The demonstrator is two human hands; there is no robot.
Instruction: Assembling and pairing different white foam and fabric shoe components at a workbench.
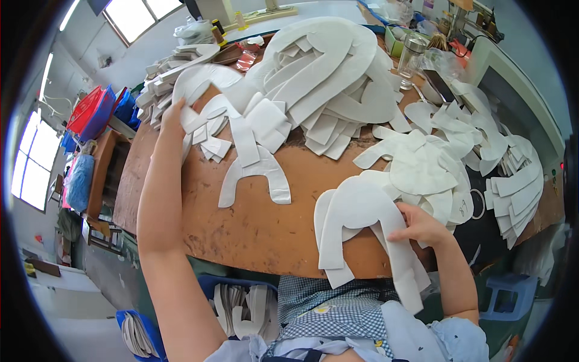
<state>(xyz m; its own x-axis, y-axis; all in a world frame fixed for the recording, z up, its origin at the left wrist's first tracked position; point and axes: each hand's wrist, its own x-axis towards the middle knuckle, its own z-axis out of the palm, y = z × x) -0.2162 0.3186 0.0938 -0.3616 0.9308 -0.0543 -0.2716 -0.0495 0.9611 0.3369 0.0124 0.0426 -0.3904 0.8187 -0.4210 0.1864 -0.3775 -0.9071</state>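
My right hand (421,225) grips a few overlapping white U-shaped pieces (362,199), thumb on top, near the table's front edge. Their legs hang toward my lap. At the far left, my left hand (175,116) holds the side of another white U-shaped piece (211,77); its fingers are mostly hidden. Between the hands, a U-shaped piece (256,172) lies flat on the brown table with its legs toward me. Behind it rises a large heap of such pieces (325,66). Beside my right hand sits a loose pile of white pieces (422,166).
More white pieces are stacked at the far left (172,69) and fanned out at the right (515,190). A clear glass jar (412,57) and a phone (439,86) are at the back right. Below the table, blue bins (208,283) hold cut pieces. A blue stool (509,295) stands right.
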